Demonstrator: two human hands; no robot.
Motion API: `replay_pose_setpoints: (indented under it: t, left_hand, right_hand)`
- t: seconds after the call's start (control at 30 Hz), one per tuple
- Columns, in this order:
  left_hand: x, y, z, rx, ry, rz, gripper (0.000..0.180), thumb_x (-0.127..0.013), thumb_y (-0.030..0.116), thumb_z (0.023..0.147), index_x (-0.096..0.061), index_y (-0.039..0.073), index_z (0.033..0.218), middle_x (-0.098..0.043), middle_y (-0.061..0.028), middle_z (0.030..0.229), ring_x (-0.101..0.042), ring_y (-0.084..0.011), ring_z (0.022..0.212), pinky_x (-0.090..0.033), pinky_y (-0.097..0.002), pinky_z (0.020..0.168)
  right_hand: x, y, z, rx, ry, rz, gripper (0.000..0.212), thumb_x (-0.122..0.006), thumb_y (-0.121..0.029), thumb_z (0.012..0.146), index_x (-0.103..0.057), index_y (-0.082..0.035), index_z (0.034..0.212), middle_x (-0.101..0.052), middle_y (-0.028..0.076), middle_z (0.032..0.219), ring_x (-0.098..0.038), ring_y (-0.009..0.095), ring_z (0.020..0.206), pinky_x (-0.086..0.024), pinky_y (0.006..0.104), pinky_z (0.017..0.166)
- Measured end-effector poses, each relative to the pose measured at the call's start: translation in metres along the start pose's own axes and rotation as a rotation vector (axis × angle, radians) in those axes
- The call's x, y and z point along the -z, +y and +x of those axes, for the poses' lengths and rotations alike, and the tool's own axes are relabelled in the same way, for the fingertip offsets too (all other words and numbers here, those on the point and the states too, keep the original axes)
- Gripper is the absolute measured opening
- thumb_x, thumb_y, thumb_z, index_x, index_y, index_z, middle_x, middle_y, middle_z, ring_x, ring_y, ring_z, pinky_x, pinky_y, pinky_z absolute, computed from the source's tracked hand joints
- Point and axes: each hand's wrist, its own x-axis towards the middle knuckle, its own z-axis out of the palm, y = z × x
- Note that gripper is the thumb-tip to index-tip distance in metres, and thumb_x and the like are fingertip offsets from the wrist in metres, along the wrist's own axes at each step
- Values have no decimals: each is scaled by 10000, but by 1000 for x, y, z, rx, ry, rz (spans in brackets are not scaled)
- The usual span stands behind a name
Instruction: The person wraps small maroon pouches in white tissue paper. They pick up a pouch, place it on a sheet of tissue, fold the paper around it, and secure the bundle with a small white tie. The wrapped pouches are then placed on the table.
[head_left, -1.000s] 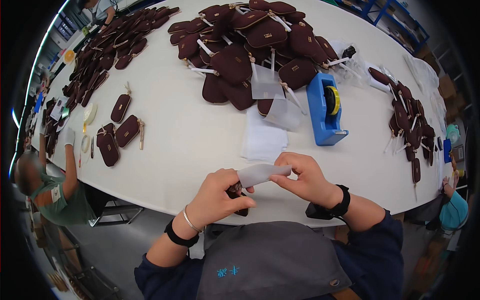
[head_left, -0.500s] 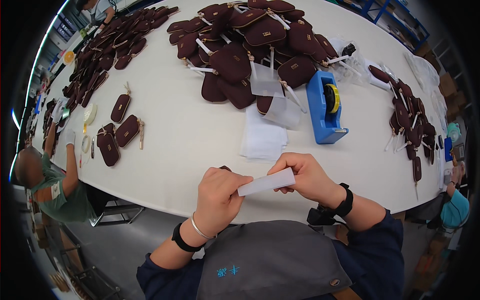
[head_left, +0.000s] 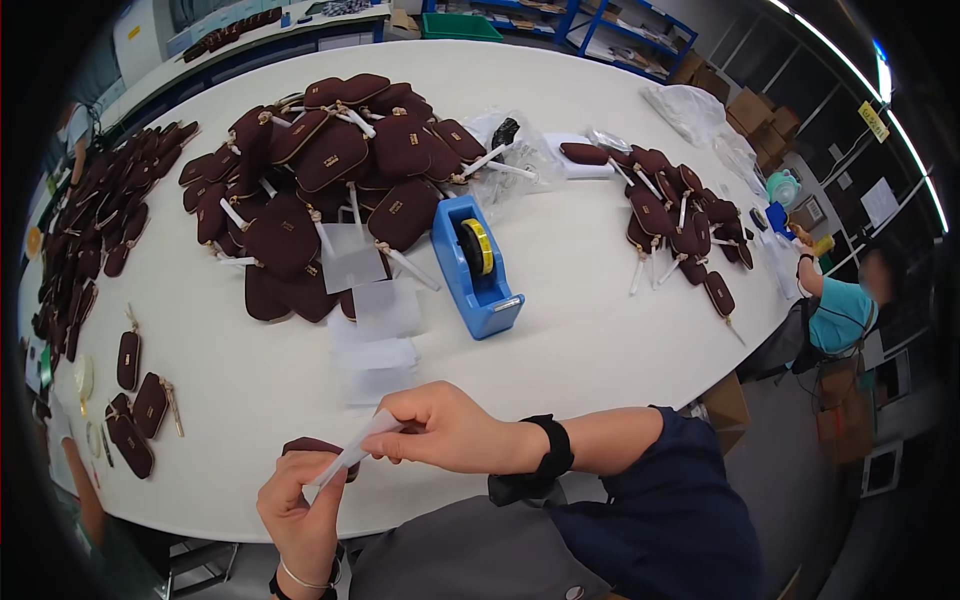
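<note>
A narrow folded strip of thin white paper point(head_left: 352, 449) slants between my two hands at the near edge of the table. My left hand point(head_left: 303, 510) pinches its lower end between thumb and fingers. The upper end is gripped by my right hand point(head_left: 442, 428), its fingers curled around it. Just behind the strip, a dark maroon zip pouch point(head_left: 312, 445) lies on the table, partly hidden by the paper and my left hand. A stack of thin white sheets point(head_left: 372, 372) lies a little farther off.
A blue tape dispenser point(head_left: 478, 270) with yellow tape stands beyond my right hand. Behind it rises a big pile of maroon pouches point(head_left: 330, 160) with white-wrapped cords. More pouches point(head_left: 685, 215) lie to the right, near clear plastic bags point(head_left: 690, 115). A person in turquoise point(head_left: 845, 315) sits at right.
The view has swung to the right, so the table's contents sit farther left. The strip, held nearly level before, now tilts steeply between my hands, and more of the maroon pouch behind it shows.
</note>
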Motion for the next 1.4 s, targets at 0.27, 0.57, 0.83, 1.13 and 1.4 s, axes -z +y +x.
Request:
replay_pose_setpoints:
  t: [0.27,0.57,0.83,1.13,1.4]
  left_hand:
    - [11,9,12,-316,-137,487,209,-701,-32,779,-658,44,969,-686,-62,856,-627,-211,802,-430,-338,771]
    - [19,-7,-3,-233,-85,293,89,-681,-22,836,-673,16,916,-719,-88,874,-657,-175,766,-459,-293,727]
    - [15,0,0,17,-96,63,46,-664,-40,862,-661,-15,901,-714,-112,897,-658,-166,805,-500,-279,768]
    - [13,5,7,-46,-134,274,65,-678,30,867,-643,24,921,-672,-50,815,-582,-156,600,-422,-274,725]
    - [17,0,4,-138,-194,338,67,-689,9,855,-665,-2,917,-708,-97,801,-628,-143,670,-453,-267,723]
  right_hand:
    - [0,5,1,629,51,-502,131,-685,20,844,-656,6,971,-663,94,847,-624,201,763,-479,287,648]
    - [0,-14,-2,-67,-25,14,87,-666,9,882,-678,15,968,-673,74,861,-629,107,728,-493,234,616]
    - [4,-14,1,-97,-3,-14,44,-657,13,889,-666,33,927,-661,83,856,-608,108,723,-479,232,625]
    - [-3,1,-1,260,46,-288,65,-653,1,904,-642,37,957,-669,82,898,-609,100,782,-473,217,657]
    - [5,-10,1,-183,4,-33,104,-649,-103,934,-666,0,927,-669,43,792,-602,63,689,-467,209,585]
